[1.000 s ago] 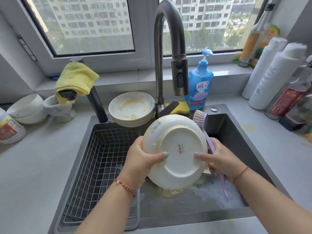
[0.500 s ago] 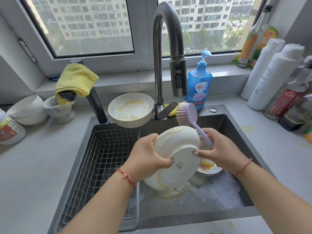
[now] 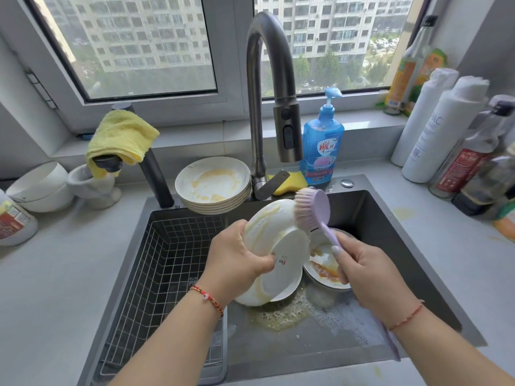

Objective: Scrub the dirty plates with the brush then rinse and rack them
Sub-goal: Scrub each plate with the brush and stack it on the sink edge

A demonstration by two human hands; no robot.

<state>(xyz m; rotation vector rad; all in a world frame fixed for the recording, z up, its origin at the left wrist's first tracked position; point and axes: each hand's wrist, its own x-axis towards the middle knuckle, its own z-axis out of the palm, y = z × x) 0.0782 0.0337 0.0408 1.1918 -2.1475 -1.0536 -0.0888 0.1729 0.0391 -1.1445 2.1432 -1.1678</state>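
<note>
Over the sink, my left hand (image 3: pixel 237 260) grips a white plate (image 3: pixel 281 246) by its left rim, tilted with its underside toward me and yellow smears on its outer wall. My right hand (image 3: pixel 370 277) holds the lilac brush (image 3: pixel 315 210) by its handle, and the bristles press on the plate's upper right edge. Another dirty plate (image 3: pixel 323 263) with orange residue lies in the sink behind the held one. A stack of dirty plates (image 3: pixel 213 182) stands on the sink's back ledge. The wire rack (image 3: pixel 167 268) fills the sink's left half.
The grey faucet (image 3: pixel 278 107) arches above the plates. A blue soap bottle (image 3: pixel 322 143) and yellow sponge (image 3: pixel 292 181) sit behind the sink. Bottles (image 3: pixel 446 129) crowd the right counter; white bowls (image 3: pixel 39 185) and a yellow cloth (image 3: pixel 122 137) are at left. Foamy yellowish water (image 3: pixel 281 316) lies on the sink floor.
My left hand has tilted the plate further and lowered it. My right hand let go of the plate's right edge and brought the brush head down onto its upper rim.
</note>
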